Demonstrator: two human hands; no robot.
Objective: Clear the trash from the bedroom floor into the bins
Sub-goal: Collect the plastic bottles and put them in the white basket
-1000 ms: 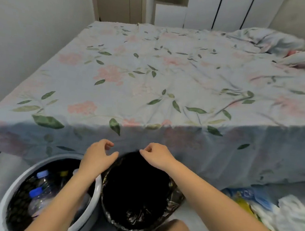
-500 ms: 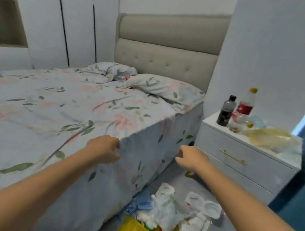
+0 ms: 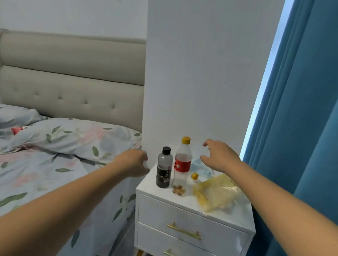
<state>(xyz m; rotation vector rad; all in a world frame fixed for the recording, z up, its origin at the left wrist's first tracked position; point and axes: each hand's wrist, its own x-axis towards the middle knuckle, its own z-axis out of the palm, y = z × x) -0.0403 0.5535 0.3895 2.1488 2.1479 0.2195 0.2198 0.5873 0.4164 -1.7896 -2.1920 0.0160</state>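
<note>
Trash sits on the white nightstand (image 3: pixel 179 203) by the bed (image 3: pixel 36 166). On its top surface a dark bottle with a black cap (image 3: pixel 164 169) stands upright at the left. Just beside it, to the right, stands a clear bottle with a red label and a yellow cap (image 3: pixel 182 164). A small pile of tan bits (image 3: pixel 178 190) lies in front of that bottle. A crumpled yellow plastic bag (image 3: pixel 216 192) lies on the right side of the top, and behind it is a clear blue-tinted wrapper (image 3: pixel 201 168) with a small yellow cap (image 3: pixel 194 176) next to it.

The left hand (image 3: pixel 133 163) is at the nightstand's left edge — its fingers are loosely curled and hold nothing. The right hand (image 3: pixel 219 157) hangs above the wrapper with fingers spread wide, touching nothing. A blue curtain (image 3: pixel 319 121) hangs to the right of the nightstand.
</note>
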